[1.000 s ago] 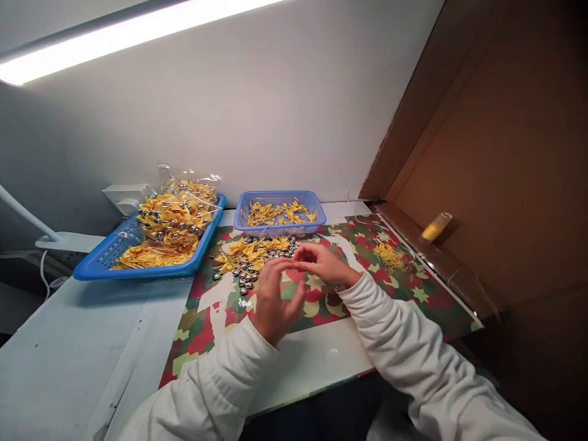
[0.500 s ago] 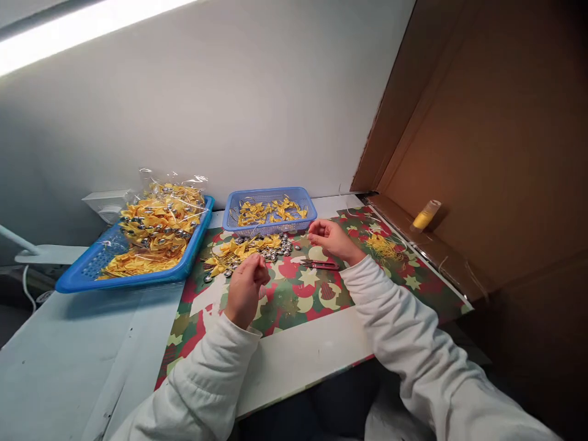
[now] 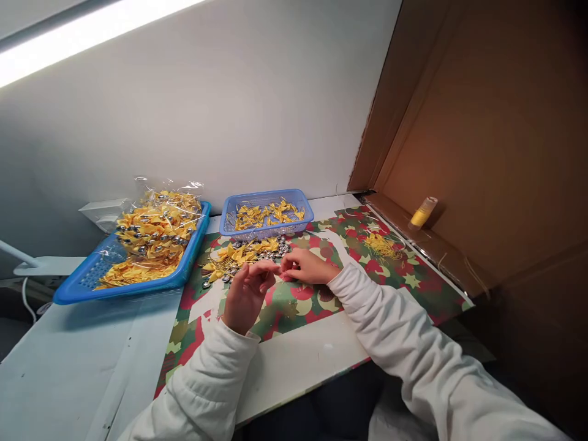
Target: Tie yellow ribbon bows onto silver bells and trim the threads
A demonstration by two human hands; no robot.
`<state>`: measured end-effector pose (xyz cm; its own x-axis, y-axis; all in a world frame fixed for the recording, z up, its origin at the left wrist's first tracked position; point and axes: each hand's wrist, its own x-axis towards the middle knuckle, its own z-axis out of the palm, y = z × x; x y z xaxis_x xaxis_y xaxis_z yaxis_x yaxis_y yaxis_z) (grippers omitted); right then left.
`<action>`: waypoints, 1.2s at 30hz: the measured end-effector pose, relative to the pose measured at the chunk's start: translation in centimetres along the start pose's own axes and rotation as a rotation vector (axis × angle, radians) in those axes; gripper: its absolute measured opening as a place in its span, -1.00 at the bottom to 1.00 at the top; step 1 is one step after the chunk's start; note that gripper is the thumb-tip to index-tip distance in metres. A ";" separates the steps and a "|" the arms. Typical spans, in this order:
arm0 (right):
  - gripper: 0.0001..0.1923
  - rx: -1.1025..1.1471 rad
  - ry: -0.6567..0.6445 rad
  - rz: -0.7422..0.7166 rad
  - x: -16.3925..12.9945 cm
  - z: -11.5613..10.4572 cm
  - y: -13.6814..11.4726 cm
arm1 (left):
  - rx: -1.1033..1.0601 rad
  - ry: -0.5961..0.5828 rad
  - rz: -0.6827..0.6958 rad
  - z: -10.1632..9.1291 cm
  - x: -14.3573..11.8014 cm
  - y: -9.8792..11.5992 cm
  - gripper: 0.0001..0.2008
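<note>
Left hand (image 3: 245, 294) hovering over patterned mat (image 3: 390, 282), palm tilted inward, fingers (image 3: 264, 269) curling, tips pinching together toward 2 o'clock; anything held too small to tell. Right hand (image 3: 305, 268) resting low on mat, knuckles up, fingers (image 3: 288, 264) pinching toward 9 o'clock, nearly touching left fingertips; hold on anything unclear. Both sleeves white, forearms angling in from 5 and 7 o'clock. Pile of yellow bows and silver bells (image 3: 245, 252) lying just beyond hands at 11 o'clock on surface (image 3: 68, 367). Small blue basket (image 3: 266, 211) sitting behind pile at 12. Large blue tray (image 3: 133, 257) sitting at 10. Yellow spool (image 3: 422, 213) standing at 2. No readable writing anywhere.
</note>
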<state>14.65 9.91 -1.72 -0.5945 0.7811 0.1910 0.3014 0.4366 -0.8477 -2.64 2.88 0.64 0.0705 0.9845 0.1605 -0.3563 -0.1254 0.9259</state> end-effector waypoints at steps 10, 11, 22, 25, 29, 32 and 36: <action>-0.76 0.216 0.159 -0.016 -0.1 -1.1 -1.1 | 0.183 -0.068 -0.002 -0.2 0.0 -0.1 -0.33; -0.76 0.287 0.107 -0.029 -0.2 -1.1 -1.3 | 0.180 -0.075 -0.004 -0.1 0.0 -0.1 -0.33; -0.69 0.348 0.027 -0.094 -0.4 -0.6 -2.0 | -0.083 -0.007 -0.098 0.4 -0.2 -0.2 -0.44; -0.73 0.286 0.056 -0.133 -0.5 -0.6 -2.1 | -0.082 0.000 -0.108 0.4 -0.2 -0.3 -0.41; -0.83 0.183 0.148 -0.267 -0.5 -0.3 -2.4 | -0.076 0.009 -0.121 0.4 -0.2 -0.3 -0.40; -0.92 0.066 0.234 -0.373 -0.5 0.1 -2.4 | -0.063 0.016 -0.128 0.4 -0.2 -0.3 -0.40; -0.91 -0.080 0.294 -0.397 -0.6 0.3 -2.4 | -0.052 0.029 -0.148 0.3 -0.1 -0.5 -0.40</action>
<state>14.03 8.24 0.04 -0.4430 0.6357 0.6322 0.1577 0.7494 -0.6430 -2.19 2.84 0.27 0.0985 0.9950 0.0132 -0.3920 0.0266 0.9196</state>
